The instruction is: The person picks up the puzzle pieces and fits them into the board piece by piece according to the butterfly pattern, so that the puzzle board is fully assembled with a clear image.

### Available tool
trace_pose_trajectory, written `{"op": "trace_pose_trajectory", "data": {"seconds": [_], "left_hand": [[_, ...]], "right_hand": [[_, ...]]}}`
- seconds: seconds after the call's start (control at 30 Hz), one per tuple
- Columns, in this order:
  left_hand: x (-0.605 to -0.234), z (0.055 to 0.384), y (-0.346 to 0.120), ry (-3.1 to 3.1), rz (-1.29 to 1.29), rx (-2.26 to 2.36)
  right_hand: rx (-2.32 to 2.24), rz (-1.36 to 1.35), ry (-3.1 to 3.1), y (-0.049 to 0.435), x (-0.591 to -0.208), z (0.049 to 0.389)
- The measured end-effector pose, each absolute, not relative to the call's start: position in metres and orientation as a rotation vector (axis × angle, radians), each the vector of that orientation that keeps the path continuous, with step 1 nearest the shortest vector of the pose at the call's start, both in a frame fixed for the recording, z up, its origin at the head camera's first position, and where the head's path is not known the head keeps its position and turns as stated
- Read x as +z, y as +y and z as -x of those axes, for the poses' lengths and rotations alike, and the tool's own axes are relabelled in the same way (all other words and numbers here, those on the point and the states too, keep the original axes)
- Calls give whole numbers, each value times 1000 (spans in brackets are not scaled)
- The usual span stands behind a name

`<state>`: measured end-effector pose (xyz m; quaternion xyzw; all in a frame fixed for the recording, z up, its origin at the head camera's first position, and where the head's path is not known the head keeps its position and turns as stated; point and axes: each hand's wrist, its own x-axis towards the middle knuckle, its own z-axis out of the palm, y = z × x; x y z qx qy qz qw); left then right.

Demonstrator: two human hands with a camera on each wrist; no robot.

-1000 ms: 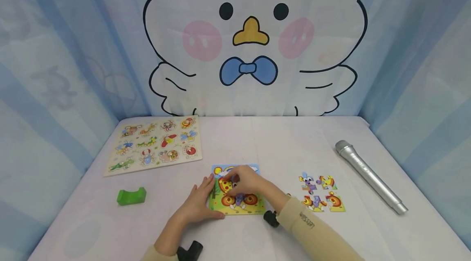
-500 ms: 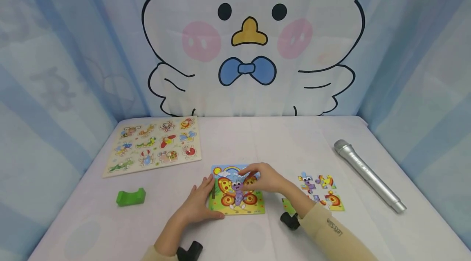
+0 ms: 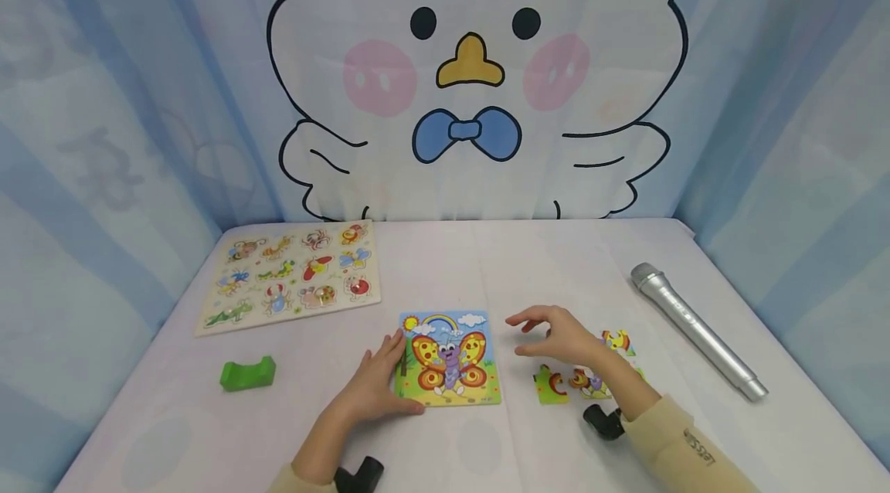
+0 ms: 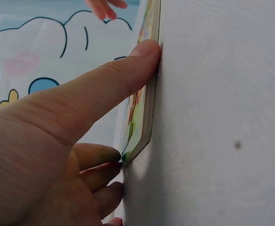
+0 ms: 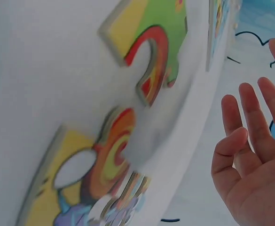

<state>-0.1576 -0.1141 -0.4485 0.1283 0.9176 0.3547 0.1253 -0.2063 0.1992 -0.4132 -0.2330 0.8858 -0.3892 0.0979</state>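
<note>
A square puzzle board point(image 3: 450, 399) with a butterfly picture lies mid-table. My left hand point(image 3: 376, 381) rests at its near left corner, fingers along the left side and thumb at the near edge. In the left wrist view the thumb point(image 4: 118, 75) lies straight against the board's rim point(image 4: 146, 113). My right hand point(image 3: 562, 336) is above the table to the right of the board, fingers spread and holding nothing. Below it lie loose jigsaw pieces, among them a green one point(image 3: 545, 392) and a yellow and purple one point(image 3: 596, 388). The hand and forearm hide some pieces.
A wooden insect puzzle point(image 3: 299, 306) lies at the back left. Nearer, on the left, is a green notched block point(image 3: 248, 374). A silver microphone point(image 3: 702, 334) lies slanted at the right. Curtains stand behind and at both sides.
My right hand has lifted off the butterfly board and moved right, over the loose pieces, uncovering the whole picture. The left hand stays at the board's corner.
</note>
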Motion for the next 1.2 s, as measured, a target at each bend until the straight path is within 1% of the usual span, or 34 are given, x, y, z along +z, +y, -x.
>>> {"op": "trace_pose_trajectory", "data": {"seconds": [0.3, 0.57, 0.97, 1.2], "left_hand": [[-449, 156, -114, 2661, -366, 1051], [-450, 154, -114, 2666, -373, 1054], [-449, 156, -114, 2678, -376, 1042], [-448, 155, -114, 2677, -372, 1056]], "right_hand": [[-1160, 675, 2669, 241, -416, 199], [-1096, 525, 2756, 269, -419, 195], [-1032, 445, 2764, 286, -423, 202], [-964, 402, 2781, 286, -423, 202]]}}
